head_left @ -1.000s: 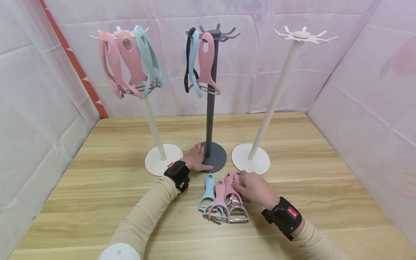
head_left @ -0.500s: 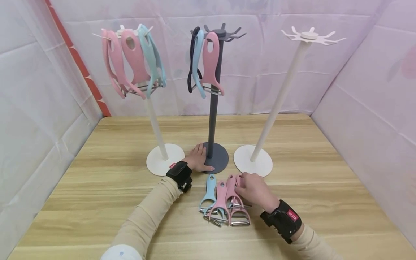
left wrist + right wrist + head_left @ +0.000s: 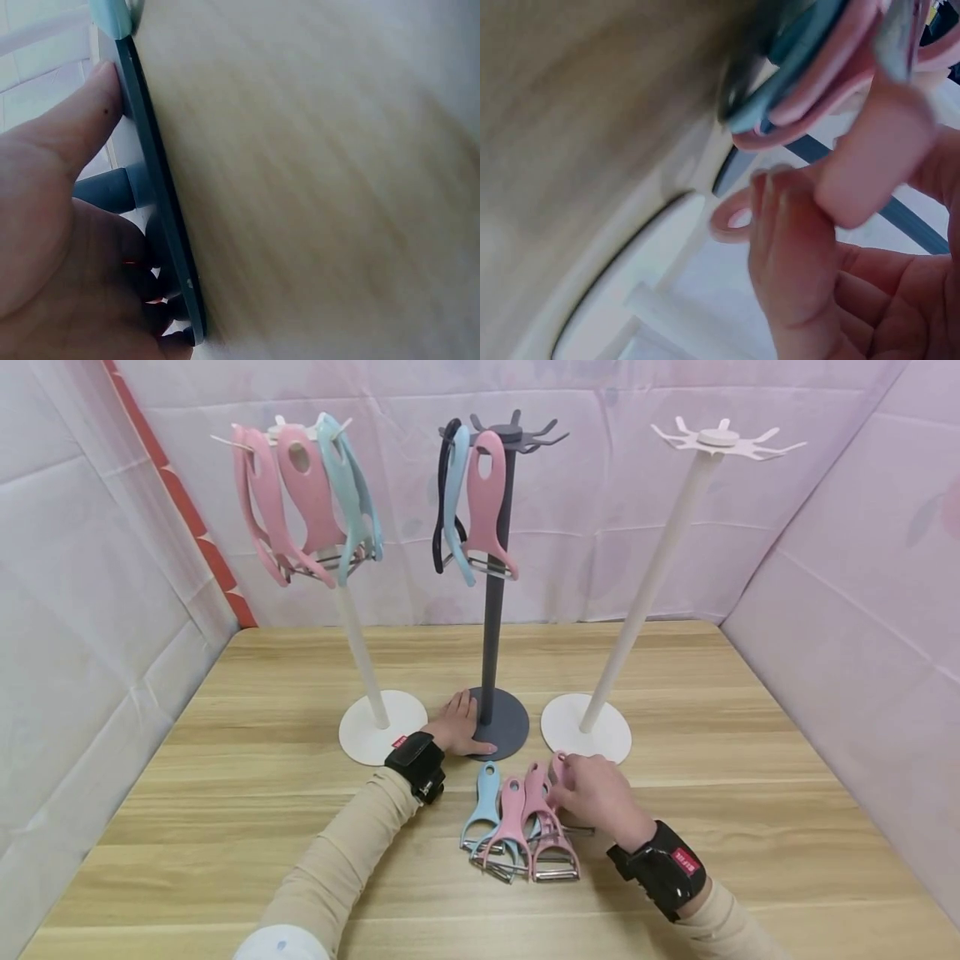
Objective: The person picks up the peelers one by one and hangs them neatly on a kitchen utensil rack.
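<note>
My left hand rests on the round base of the dark grey stand, fingers spread. The left wrist view shows its thumb lying along that base's edge. At the right of a small pile, my right hand pinches a pink peeler by the handle; the right wrist view shows this peeler tilted between thumb and fingers. Left of it lie other pink peelers and a light blue peeler, overlapping, blades toward me. The held peeler's lower part is partly hidden among them.
On the left white stand hang pink and light blue peelers. The dark stand's hooks carry a black peeler, a light blue peeler and a pink peeler. A right white stand has bare hooks. Cloth walls enclose the table.
My right hand has shifted slightly right, drawing the pink peeler a little away from its neighbours. My left hand stays on the dark base. The head view has shifted slightly.
</note>
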{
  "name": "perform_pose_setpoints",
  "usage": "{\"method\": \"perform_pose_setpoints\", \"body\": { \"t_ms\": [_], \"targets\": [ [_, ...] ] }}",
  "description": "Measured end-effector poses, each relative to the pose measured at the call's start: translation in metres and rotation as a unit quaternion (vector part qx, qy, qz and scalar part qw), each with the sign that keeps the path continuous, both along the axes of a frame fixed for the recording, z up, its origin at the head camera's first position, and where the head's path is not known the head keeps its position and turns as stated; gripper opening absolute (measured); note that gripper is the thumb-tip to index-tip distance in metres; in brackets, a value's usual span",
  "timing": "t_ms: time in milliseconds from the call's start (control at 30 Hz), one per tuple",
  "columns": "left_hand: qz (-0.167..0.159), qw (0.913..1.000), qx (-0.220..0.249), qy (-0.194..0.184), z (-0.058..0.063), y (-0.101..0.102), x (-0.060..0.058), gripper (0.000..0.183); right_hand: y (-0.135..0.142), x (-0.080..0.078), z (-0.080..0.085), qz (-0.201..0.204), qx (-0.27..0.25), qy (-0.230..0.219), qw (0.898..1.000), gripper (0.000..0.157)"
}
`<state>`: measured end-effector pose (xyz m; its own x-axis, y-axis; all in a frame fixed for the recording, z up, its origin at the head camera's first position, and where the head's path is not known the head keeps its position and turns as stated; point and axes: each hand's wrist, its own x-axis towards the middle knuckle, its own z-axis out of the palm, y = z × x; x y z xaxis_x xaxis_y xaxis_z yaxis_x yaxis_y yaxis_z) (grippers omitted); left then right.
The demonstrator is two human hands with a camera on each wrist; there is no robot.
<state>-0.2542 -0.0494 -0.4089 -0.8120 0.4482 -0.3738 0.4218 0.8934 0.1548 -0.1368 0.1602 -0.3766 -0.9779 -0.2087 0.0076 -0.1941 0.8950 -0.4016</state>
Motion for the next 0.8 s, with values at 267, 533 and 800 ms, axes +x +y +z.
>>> {"method": "perform_pose_setpoints", "body": {
  "t_ms": [267,533,800],
  "targets": [
    [0.002,1.0000,0.000,-0.005,0.003,-0.001,0.001,0.093,0.002,0.001,0.009,0.023,-0.005,0.132,0.991,0.022],
    [0.003,0.9999,0.006,-0.009,0.006,0.000,0.003,0.093,0.002,-0.002,0.012,0.043,-0.027,0.207,0.977,0.012],
    [0.003,1.0000,0.000,-0.004,0.005,0.000,0.003,0.093,-0.003,-0.007,0.014,0.069,-0.098,0.351,0.929,0.039]
  ]
}}
